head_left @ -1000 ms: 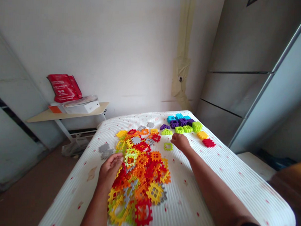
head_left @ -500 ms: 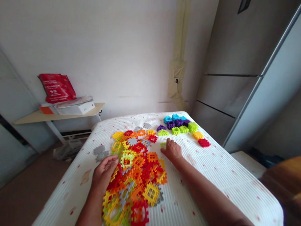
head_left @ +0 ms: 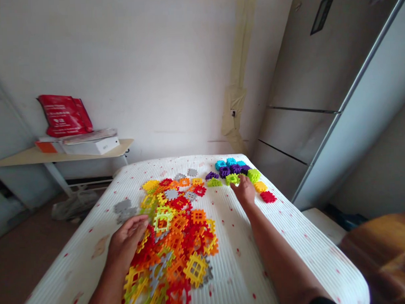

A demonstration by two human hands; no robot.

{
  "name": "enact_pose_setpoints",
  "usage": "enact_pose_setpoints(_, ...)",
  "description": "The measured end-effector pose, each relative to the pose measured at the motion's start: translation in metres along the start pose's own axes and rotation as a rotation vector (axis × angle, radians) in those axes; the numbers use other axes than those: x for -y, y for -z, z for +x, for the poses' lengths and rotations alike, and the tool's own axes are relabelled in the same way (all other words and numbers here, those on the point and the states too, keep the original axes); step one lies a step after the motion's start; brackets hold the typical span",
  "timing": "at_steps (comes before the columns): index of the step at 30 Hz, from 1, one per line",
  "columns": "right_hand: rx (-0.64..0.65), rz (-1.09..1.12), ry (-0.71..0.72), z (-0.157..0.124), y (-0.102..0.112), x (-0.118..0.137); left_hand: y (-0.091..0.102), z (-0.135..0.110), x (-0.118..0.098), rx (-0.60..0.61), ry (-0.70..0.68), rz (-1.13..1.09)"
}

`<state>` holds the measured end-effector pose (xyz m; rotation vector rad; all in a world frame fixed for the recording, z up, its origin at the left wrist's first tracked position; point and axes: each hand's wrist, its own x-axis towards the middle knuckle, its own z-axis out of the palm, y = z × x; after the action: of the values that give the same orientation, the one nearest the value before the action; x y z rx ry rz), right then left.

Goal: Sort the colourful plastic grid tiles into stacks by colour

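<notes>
A large heap of interlocking plastic waffle blocks (head_left: 178,232) in orange, red, yellow and grey lies on the white mattress (head_left: 70,267). My left hand (head_left: 126,243) rests open at the heap's left edge, holding nothing. My right hand (head_left: 244,190) reaches the far side, its fingertips pinching a lime-green waffle block (head_left: 232,179). Beside them stand sorted stacks: cyan blocks (head_left: 227,163), purple blocks (head_left: 225,171), green blocks (head_left: 254,175), a yellow block (head_left: 260,186) and a red block (head_left: 268,196). Grey blocks (head_left: 125,211) lie left of the heap.
A wall shelf (head_left: 63,154) at the left holds a red bag (head_left: 64,115) and a white box (head_left: 91,146). A tall grey refrigerator (head_left: 297,100) stands at the right. A brown object (head_left: 382,256) fills the lower right corner.
The lime-green block has gone from the bed beside the heap and now sits at my right fingertips, near the sorted stacks. My right hand has moved farther away; my left hand has barely moved.
</notes>
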<state>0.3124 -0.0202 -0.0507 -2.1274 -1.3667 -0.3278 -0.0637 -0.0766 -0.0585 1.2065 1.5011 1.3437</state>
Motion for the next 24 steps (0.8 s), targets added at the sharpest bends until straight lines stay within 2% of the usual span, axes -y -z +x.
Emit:
enact_pose_setpoints(9, 0.17, -0.113, -0.025, 0.023, -0.004, 0.005, 0.0, -0.002, -0.001, -0.023, 0.01, 0.007)
enact_pose_setpoints(24, 0.192, -0.129, -0.018, 0.023, -0.013, 0.008, 0.003, 0.001, 0.003, -0.009, -0.023, 0.041)
